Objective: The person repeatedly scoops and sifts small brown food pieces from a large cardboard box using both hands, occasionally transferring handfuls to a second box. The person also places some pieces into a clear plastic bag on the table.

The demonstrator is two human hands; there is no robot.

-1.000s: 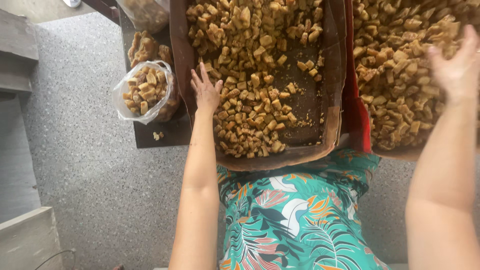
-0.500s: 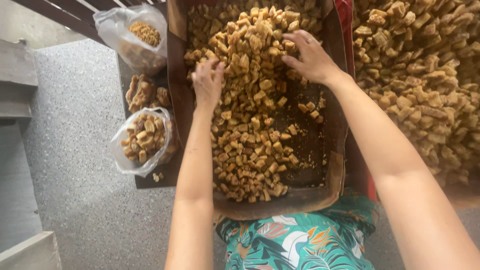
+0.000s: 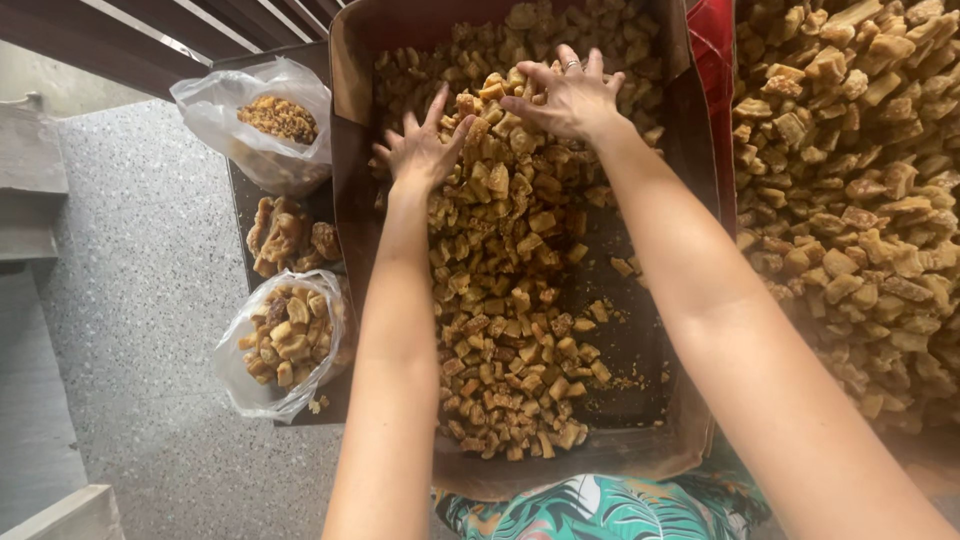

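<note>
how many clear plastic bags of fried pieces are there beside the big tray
2. One plastic bag sits at the upper left near the tray's far corner; the other plastic bag lies lower left, alongside the tray. More may lie out of view.

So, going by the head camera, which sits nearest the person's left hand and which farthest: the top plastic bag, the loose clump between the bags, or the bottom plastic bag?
Measured from the left hand:
1. Top plastic bag, up at the left, level with the hand.
2. Loose clump of fried pieces, left and lower, between the bags.
3. Bottom plastic bag, lowest at the left, farthest.
</note>
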